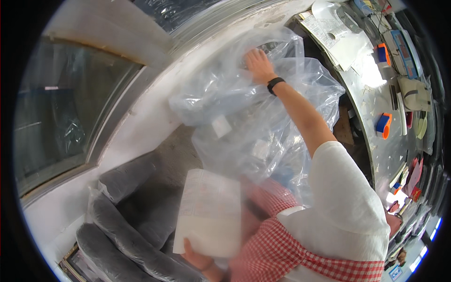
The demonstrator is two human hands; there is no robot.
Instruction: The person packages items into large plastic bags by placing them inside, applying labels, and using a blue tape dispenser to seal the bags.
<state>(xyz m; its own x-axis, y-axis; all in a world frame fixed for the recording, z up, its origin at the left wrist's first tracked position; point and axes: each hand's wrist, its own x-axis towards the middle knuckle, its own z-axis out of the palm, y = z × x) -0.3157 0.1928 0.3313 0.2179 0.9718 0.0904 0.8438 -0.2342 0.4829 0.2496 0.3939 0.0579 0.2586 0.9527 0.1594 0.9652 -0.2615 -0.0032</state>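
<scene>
The right hand (257,62), fingers spread wide, presses into a large clear plastic bag (263,117) beside the worktop's (376,103) edge; the left hand (195,256) grips a white paper packet (209,214).

The person wears a white top with a short, loose sleeve (345,188) that ends above the elbow. Below it the arm is bare. Over the top goes an apron (277,244) with small red and white squares. A strap of the same checked cloth runs across the white top low down. A flat white band (290,211) sits at the top edge of the apron; it may be a trim, but the picture is blurry there. On the right wrist is a black band (275,85), thin and snug, like a watch.
</scene>
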